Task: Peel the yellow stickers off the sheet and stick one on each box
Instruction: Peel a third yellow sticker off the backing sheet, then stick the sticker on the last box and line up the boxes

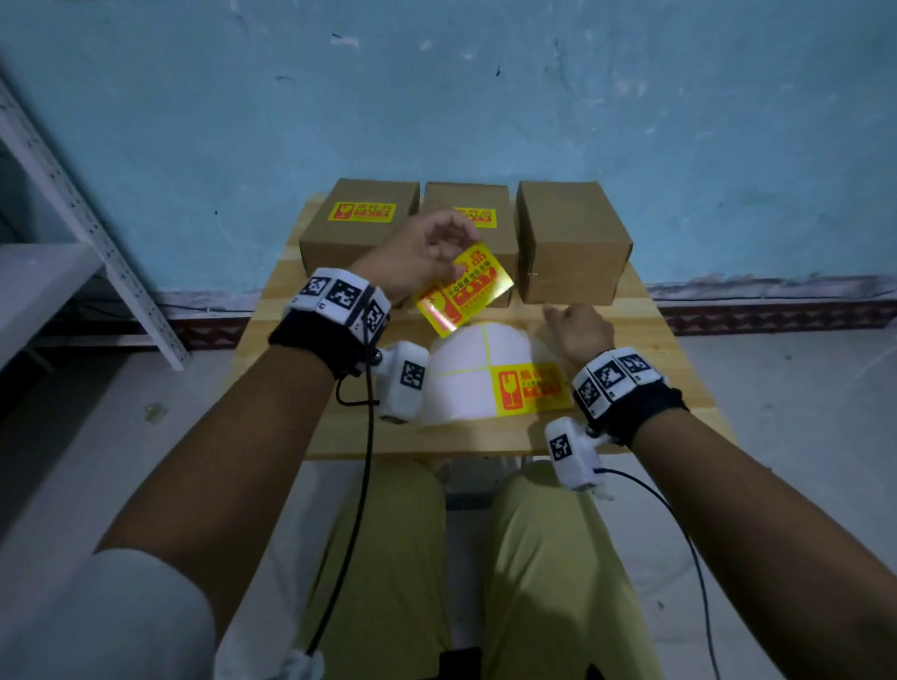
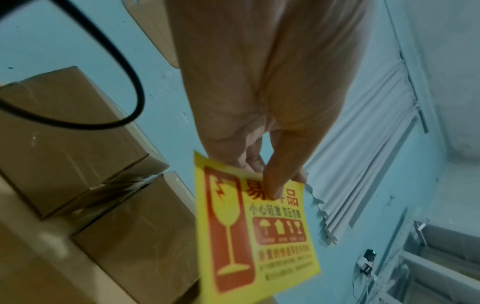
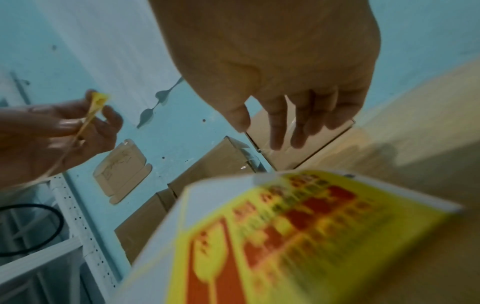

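Note:
My left hand (image 1: 422, 253) pinches a peeled yellow fragile sticker (image 1: 462, 290) by its top edge, in the air above the table, in front of the middle box; the left wrist view shows thumb and fingers clamped on the sticker (image 2: 255, 226). Three cardboard boxes stand in a row at the back: the left box (image 1: 359, 225) and the middle box (image 1: 474, 212) each carry a yellow sticker, the right box (image 1: 568, 237) has a bare top. The curled white backing sheet (image 1: 469, 385) lies on the table with one sticker (image 1: 528, 387) on it. My right hand (image 1: 577, 329) hovers open beside the sheet, fingers relaxed.
The small wooden table (image 1: 658, 361) fills the space in front of my knees. A blue wall stands right behind the boxes. A white metal shelf (image 1: 47, 264) is at the left. Cables hang from both wrist cameras.

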